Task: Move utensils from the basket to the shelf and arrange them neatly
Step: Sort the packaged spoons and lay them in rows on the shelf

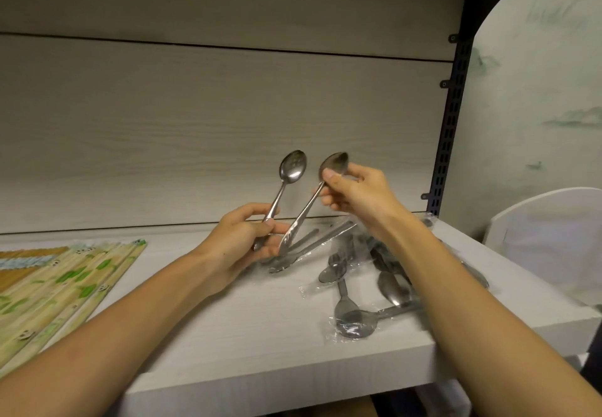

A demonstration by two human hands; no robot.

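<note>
My left hand (pixel 242 241) grips the handle of a steel spoon (pixel 291 169) that stands upright with its bowl up. My right hand (pixel 353 193) pinches the bowl of a second steel spoon (pixel 306 211), whose handle slants down toward my left hand's fingers. Both spoons are held above the pale wooden shelf (pixel 260 328). Under and behind my right forearm lies a loose pile of plastic-wrapped spoons (pixel 355 315) on the shelf. The basket is not in view.
Packs of bamboo chopsticks with green prints (pixel 62 286) lie flat at the shelf's left. A black slotted upright (pixel 451 117) bounds the shelf on the right. A white rounded object (pixel 550 241) stands beyond the shelf's right end.
</note>
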